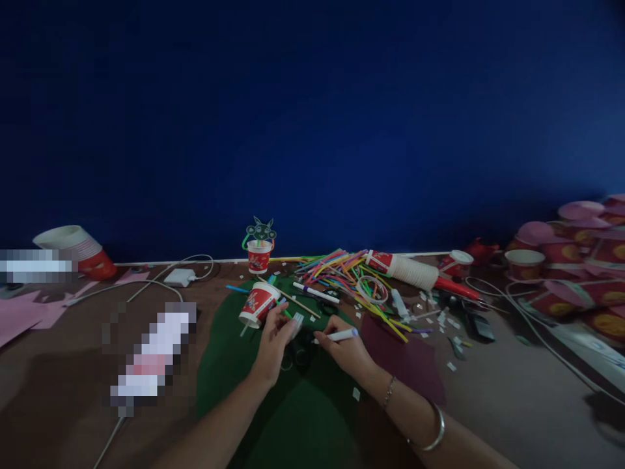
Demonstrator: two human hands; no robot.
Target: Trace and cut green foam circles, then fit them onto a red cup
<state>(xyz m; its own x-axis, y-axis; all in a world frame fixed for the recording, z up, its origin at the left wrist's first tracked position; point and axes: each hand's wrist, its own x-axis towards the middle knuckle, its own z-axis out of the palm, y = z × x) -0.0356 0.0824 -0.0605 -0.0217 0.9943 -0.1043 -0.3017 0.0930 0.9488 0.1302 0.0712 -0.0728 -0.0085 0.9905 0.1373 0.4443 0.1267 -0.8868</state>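
Observation:
My left hand (276, 335) is closed on a small pale piece (297, 322) held over the dark green sheet (293, 417). Just left of it a red paper cup (258, 305) lies tipped on its side. My right hand (344, 350) grips a white marker (336, 336) with a bluish cap, its tip pointing toward the left hand. A dark cut-out shape (300, 352) lies on the green sheet between both hands. Farther back stands a red cup topped with a dark cat-shaped figure (260, 247).
A heap of coloured straws (342, 270), a sleeve of stacked cups (407, 268), a tape roll (371, 288), a second marker (315, 292) and paper scraps lie behind my hands. A maroon sheet (405, 358) sits right. Cables and a charger (180, 277) lie left; many red cups (576, 260) pile right.

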